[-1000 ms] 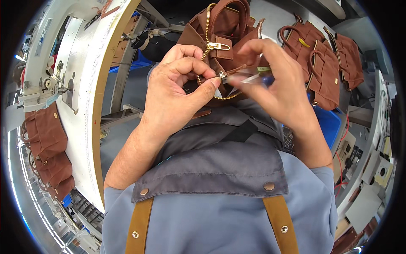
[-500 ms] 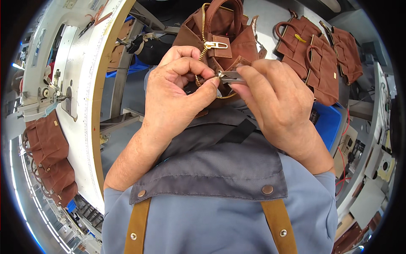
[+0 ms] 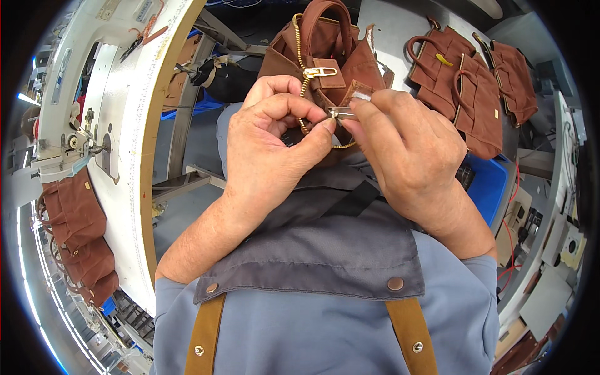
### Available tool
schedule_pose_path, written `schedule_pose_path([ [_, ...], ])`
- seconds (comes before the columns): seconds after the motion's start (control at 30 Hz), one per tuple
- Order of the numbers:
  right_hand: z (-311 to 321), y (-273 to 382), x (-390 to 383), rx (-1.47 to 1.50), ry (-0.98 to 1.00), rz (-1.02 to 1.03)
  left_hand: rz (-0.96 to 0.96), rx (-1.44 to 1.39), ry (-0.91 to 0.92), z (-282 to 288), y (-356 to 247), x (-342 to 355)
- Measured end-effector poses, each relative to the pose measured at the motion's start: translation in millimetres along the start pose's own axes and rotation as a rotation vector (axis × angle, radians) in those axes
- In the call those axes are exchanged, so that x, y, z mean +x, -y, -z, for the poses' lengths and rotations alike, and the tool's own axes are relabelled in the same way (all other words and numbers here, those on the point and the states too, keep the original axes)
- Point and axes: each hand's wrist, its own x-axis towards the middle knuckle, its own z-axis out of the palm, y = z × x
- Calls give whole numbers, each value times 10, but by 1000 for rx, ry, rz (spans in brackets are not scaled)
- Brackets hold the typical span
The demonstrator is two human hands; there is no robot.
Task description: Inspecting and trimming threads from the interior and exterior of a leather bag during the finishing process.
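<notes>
A brown handbag (image 3: pixel 356 62) with a looped handle stands in front of me, its top open. A gold-toothed zipper (image 3: pixel 298 40) runs down its left edge and curves beneath my fingers; a metal slider with a framed pull (image 3: pixel 320 72) sits on it. My left hand (image 3: pixel 275 134) has thumb and forefinger pinched at a tiny bright metal piece (image 3: pixel 334 114). Touching that piece is a slim silvery two-pronged metal item (image 3: pixel 345 112), gripped by my right hand (image 3: pixel 412 137); whether it is a tool or a pull, I cannot tell. The right fingertips partly cover it.
More brown bags (image 3: pixel 478 106) lie on the table at the right, above a blue bin (image 3: pixel 487 184). At the left stands a white sewing machine table (image 3: pixel 134 156), with snips (image 3: pixel 131 47) on it and further brown bags (image 3: pixel 75 206) beyond it.
Both hands keep their pinch. My left hand and the metal pieces have shifted slightly right and down in the picture. The bag has tilted or moved a little with them.
</notes>
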Motion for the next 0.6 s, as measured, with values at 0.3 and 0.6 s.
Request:
schedule_pose_path([
  [0.3, 27, -8, -15, -6, 21, -33, -21, 1, 26, -31, 16, -21],
  [0.6, -7, 2, -29, 6, 11, -54, -14, -20, 4, -65, 24, -39],
])
